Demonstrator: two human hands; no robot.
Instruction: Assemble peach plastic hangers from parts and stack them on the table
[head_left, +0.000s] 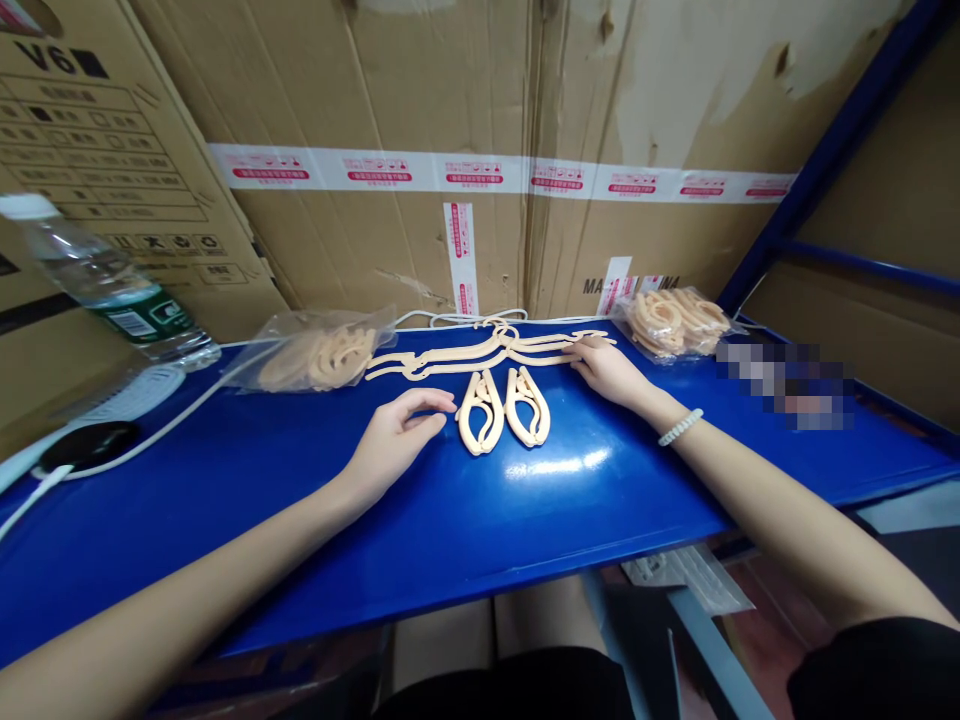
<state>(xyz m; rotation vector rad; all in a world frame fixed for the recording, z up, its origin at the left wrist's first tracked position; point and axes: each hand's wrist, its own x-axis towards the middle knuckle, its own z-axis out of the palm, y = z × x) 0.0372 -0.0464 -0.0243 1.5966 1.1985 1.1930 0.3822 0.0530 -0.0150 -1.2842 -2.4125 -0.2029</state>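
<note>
So the left hand [397,432] isn't gripping anything: fingers loosely curled, thumb a bit apart, tips right by the left folded hanger [497,424]. The right hand [613,372] is farther out, fingertips on the right end of the spread hangers [461,352] at the far side of the blue table [300,560]. Fair warning, the fingers hide the contact, so I can't tell if that's a real pinch or just resting there. The left folded hanger and the right folded hanger [545,412] lie side by side on the near side of the spread ones, tapered tips toward the person, probably that way so they're easy to compare and reach. The spread ones overlap with their hooks bunched in the middle, and I'd guess they're laid sideways because that's where the long arms fit. Two clear bags of more hanger parts flank them, the left bag [341,357] and the right bag [675,322], at the far edge, likely to keep them out of the hands' way. The water bottle [150,315] leans at far left, against the cardboard [360,240] it seems.
</note>
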